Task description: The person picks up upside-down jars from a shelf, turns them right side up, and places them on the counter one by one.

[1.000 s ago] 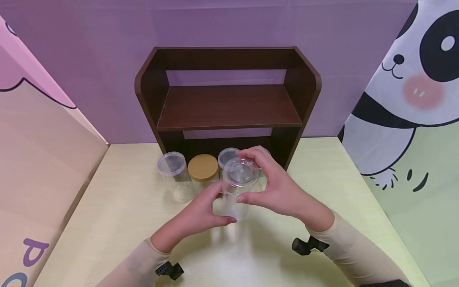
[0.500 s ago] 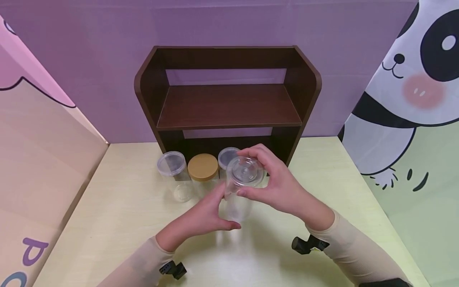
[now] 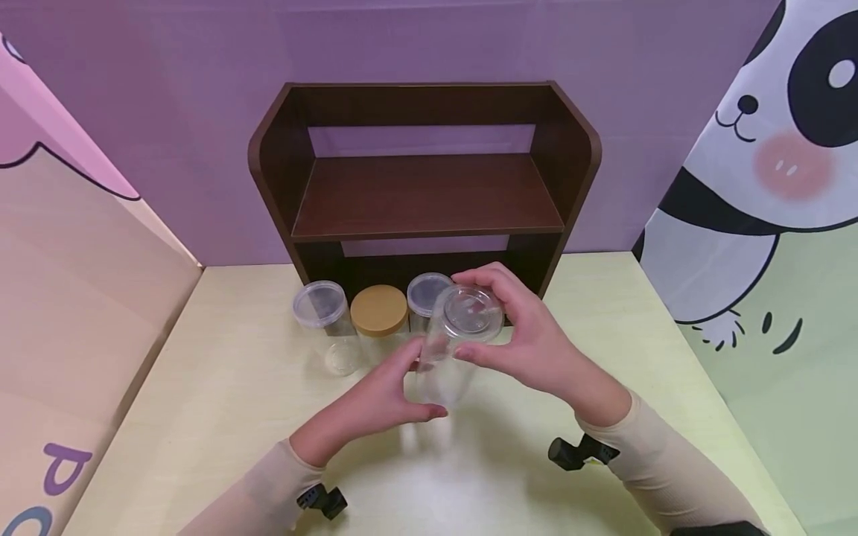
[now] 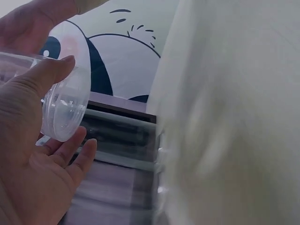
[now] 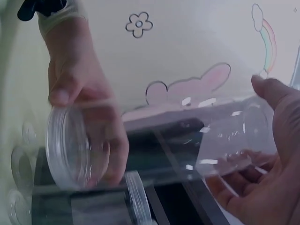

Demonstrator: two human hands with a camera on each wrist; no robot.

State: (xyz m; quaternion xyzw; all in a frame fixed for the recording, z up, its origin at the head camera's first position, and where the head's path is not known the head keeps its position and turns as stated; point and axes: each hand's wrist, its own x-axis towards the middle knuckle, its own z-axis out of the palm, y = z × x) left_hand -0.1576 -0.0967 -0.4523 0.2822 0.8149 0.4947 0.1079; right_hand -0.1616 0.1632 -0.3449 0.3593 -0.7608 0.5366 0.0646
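A tall clear plastic jar [image 3: 447, 372] is held bottom-up and tilted over the table, its round base facing the head camera. My right hand [image 3: 529, 339] grips the base end, thumb on the near side and fingers behind. Around the lower end curves my left hand [image 3: 375, 406]; the left wrist view shows its thumb [image 4: 58, 69] and fingers on opposite sides of the jar. A ridged clear lid [image 5: 58, 147] closes that lower end in the right wrist view. Just behind stand a tan-lidded jar [image 3: 379, 310] and a clear-lidded jar [image 3: 429, 292], partly covered by the held jar.
Another clear-lidded jar [image 3: 320, 304] stands at the left of the row. A dark brown two-tier shelf [image 3: 429, 195] rises behind the jars against a purple backdrop [image 3: 429, 45]. Printed panels border the pale table [image 3: 201, 417] on both sides.
My right hand has moved slightly right and away, tipping the jar's base end rightward. The left hand first shifted a little right and stays around the lower end. The standing jars have not moved.
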